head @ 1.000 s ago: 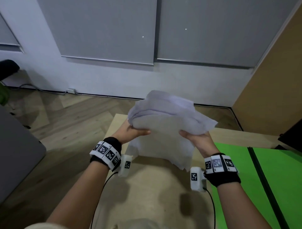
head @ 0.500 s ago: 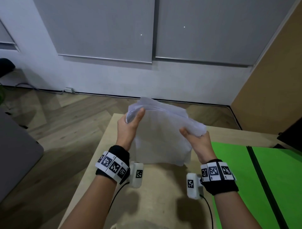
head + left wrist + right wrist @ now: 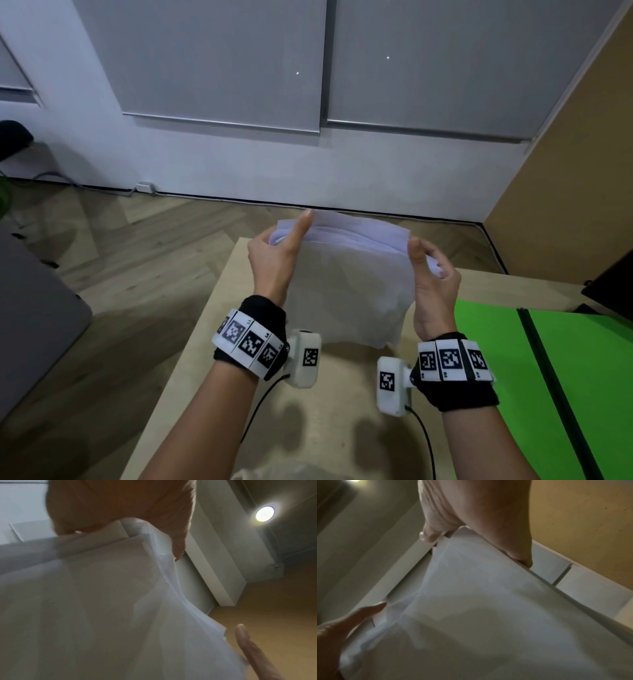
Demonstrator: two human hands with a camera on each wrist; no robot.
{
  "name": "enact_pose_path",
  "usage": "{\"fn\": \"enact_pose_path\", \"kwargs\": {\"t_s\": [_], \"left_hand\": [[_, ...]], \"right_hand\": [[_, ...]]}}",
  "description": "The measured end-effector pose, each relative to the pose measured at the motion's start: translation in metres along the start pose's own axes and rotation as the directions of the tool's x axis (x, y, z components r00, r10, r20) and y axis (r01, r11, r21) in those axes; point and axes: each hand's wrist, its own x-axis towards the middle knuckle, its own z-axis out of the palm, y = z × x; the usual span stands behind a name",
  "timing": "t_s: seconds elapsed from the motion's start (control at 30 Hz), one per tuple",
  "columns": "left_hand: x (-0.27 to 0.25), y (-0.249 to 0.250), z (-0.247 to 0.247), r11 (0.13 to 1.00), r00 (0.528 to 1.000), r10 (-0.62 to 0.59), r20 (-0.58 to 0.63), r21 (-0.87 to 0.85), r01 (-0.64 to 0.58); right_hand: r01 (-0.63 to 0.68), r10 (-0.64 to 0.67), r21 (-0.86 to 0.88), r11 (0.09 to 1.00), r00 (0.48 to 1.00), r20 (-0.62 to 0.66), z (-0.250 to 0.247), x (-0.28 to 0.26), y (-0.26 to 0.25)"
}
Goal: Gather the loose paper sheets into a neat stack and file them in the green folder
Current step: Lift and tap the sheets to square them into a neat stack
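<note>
Both hands hold a stack of white paper sheets (image 3: 349,284) upright over the light wooden table (image 3: 308,411). My left hand (image 3: 274,253) grips the stack's upper left corner, thumb pointing up along the edge. The upper right corner is pinched by my right hand (image 3: 431,270). The sheets' top edges are fanned slightly, and the lower edge hangs close to the tabletop. In the left wrist view the paper (image 3: 85,601) fills most of the frame beneath the palm. The right wrist view shows the sheets (image 3: 488,615) the same way. The green folder (image 3: 496,359) lies open on the table at the right.
A black spine (image 3: 548,377) divides the folder's two green halves. A dark object (image 3: 609,291) sits at the table's far right edge. A grey block (image 3: 34,308) stands on the wooden floor to the left. A brown panel (image 3: 565,171) rises at the right.
The crumpled bundle has been drawn into a tighter, upright stack. Both hands slid up from its sides to the top corners, and the stack came lower toward the table.
</note>
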Motion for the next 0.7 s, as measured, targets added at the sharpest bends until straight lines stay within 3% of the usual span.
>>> {"fn": "enact_pose_path", "kwargs": {"t_s": [0.07, 0.2, 0.4, 0.6, 0.7], "left_hand": [[-0.005, 0.001, 0.001, 0.998, 0.997, 0.056, 0.047, -0.016, -0.056], [-0.007, 0.002, 0.003, 0.999, 0.999, 0.049, -0.013, 0.017, -0.049], [-0.007, 0.002, 0.01, 0.996, 0.983, 0.02, -0.182, 0.084, -0.004], [-0.009, 0.0, 0.013, 0.995, 0.989, 0.062, -0.137, 0.086, -0.05], [-0.008, -0.001, 0.013, 0.996, 0.986, 0.068, -0.155, 0.063, -0.059]], "right_hand": [[0.082, -0.082, 0.0, 0.997, 0.997, -0.012, 0.004, -0.001, -0.005], [0.209, -0.208, -0.05, 0.977, 0.978, 0.027, 0.008, 0.001, -0.007], [0.23, -0.224, -0.154, 0.961, 0.973, 0.053, 0.006, 0.004, -0.007], [0.291, -0.262, -0.217, 0.932, 0.953, 0.151, 0.013, 0.0, -0.014], [0.269, -0.251, -0.197, 0.943, 0.961, 0.113, 0.014, 0.004, -0.01]]}}
